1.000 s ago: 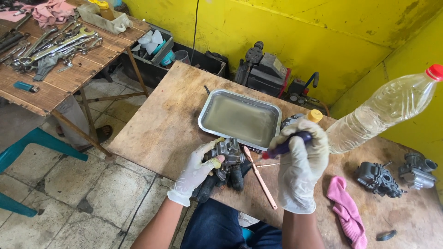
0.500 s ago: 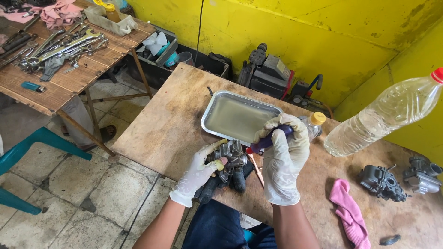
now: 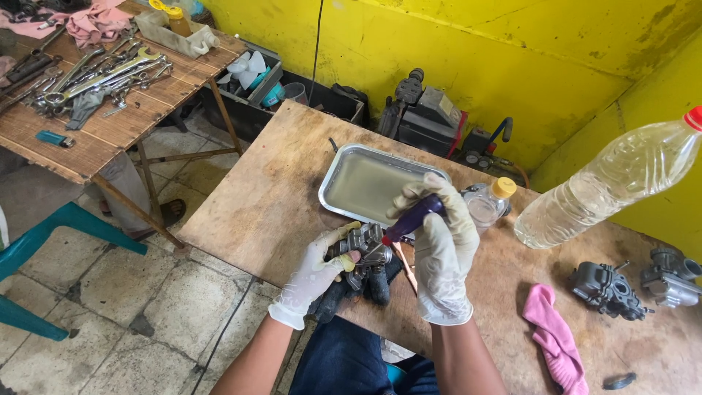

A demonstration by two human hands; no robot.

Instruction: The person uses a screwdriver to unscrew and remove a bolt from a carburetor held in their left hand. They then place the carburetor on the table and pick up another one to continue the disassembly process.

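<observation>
Both my hands wear white gloves at the near edge of a wooden table (image 3: pixel 263 197). My left hand (image 3: pixel 316 272) grips a grey metal carburetor (image 3: pixel 367 249) resting on a dark rag. My right hand (image 3: pixel 441 241) is closed around the dark purple handle of a screwdriver (image 3: pixel 408 219), its tip down on the carburetor. Just behind the hands sits a shallow metal tray (image 3: pixel 362 184) holding a film of cloudy liquid.
A small yellow-capped bottle (image 3: pixel 488 205) stands right of the tray. A large clear red-capped bottle (image 3: pixel 610 183) is tilted at the right. Two more carburetors (image 3: pixel 607 289) (image 3: pixel 669 274) and a pink cloth (image 3: pixel 552 333) lie at the right. A bench with wrenches (image 3: pixel 95 77) stands at left.
My right hand with the screwdriver has moved left and slightly up, bringing the tool over the carburetor. My left hand has stayed on the carburetor.
</observation>
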